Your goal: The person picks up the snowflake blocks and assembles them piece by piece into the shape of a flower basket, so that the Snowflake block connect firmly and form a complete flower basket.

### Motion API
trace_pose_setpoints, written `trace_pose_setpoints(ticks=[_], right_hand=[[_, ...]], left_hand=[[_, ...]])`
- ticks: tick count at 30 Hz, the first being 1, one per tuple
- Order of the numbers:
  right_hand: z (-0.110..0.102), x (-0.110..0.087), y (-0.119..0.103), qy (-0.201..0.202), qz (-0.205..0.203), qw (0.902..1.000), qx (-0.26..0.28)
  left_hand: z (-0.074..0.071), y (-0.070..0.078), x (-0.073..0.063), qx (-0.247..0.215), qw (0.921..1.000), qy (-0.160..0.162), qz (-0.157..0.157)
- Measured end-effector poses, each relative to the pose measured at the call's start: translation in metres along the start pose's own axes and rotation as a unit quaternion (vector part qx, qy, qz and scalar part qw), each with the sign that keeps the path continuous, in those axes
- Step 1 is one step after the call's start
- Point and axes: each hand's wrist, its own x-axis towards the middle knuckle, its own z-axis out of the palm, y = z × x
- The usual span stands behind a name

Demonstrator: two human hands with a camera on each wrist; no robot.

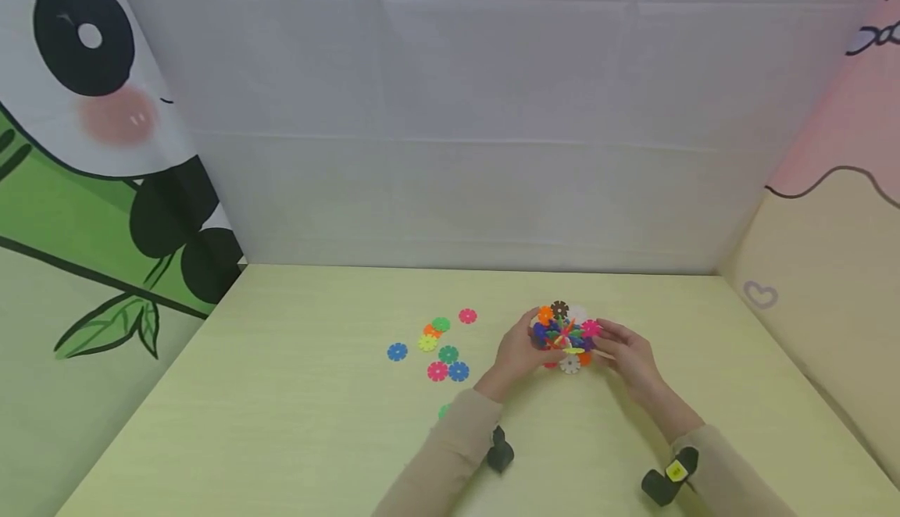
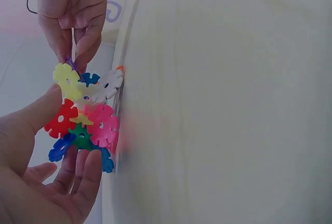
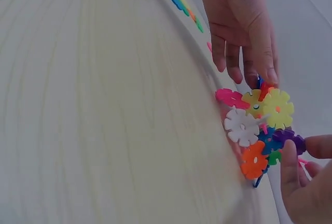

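A ball-like cluster of interlocking plastic snowflake discs, in many colours, is between the two hands at the right part of the table. My left hand grips its left side. The left wrist view shows the thumb by a red disc and the fingers beneath a green disc. On the other side, my right hand pinches a purple disc at the cluster's edge between thumb and finger. White, orange and yellow discs face the right wrist view.
Several loose snowflake discs lie left of the hands, among them a blue disc, a pink disc and a yellow disc. One green disc is partly hidden by the left sleeve. A white wall stands behind the table.
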Motion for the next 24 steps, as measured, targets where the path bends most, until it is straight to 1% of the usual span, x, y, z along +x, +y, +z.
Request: trace_pose_setpoints(ticks=[2, 4, 7, 9, 10, 13, 16, 17, 21, 24], right_hand=[[0.0, 0.0, -0.002, 0.01, -0.012, 0.9997, -0.021], [0.001, -0.001, -0.004, 0.026, -0.027, 0.9978, -0.054], [0.001, -0.003, -0.008, 0.048, -0.051, 0.9922, -0.103], [0.001, -0.004, -0.011, 0.052, -0.065, 0.9877, -0.133], [0.002, -0.006, -0.013, 0.048, -0.073, 0.9861, -0.141], [0.006, -0.01, -0.017, 0.027, -0.104, 0.9808, -0.163], [0.012, -0.017, -0.021, -0.004, -0.137, 0.9757, -0.17], [0.014, -0.019, -0.022, -0.014, -0.144, 0.9748, -0.17], [0.025, -0.027, -0.026, -0.049, -0.149, 0.9748, -0.159], [0.033, -0.032, -0.029, -0.067, -0.142, 0.976, -0.151]], left_hand=[[-0.007, -0.001, -0.002, 0.014, 0.9999, -0.01, 0.0], [-0.018, -0.001, -0.005, 0.026, 0.9994, -0.023, 0.004], [-0.039, -0.004, -0.012, 0.047, 0.9979, -0.041, 0.019], [-0.056, -0.008, -0.017, 0.063, 0.9965, -0.047, 0.027], [-0.064, -0.011, -0.021, 0.076, 0.9954, -0.048, 0.033], [-0.09, -0.019, -0.032, 0.114, 0.9916, -0.05, 0.032], [-0.111, -0.029, -0.047, 0.149, 0.9871, -0.054, 0.025], [-0.118, -0.033, -0.053, 0.154, 0.9863, -0.056, 0.02], [-0.135, -0.048, -0.071, 0.179, 0.9813, -0.068, 0.02], [-0.14, -0.059, -0.082, 0.179, 0.9794, -0.087, 0.032]])
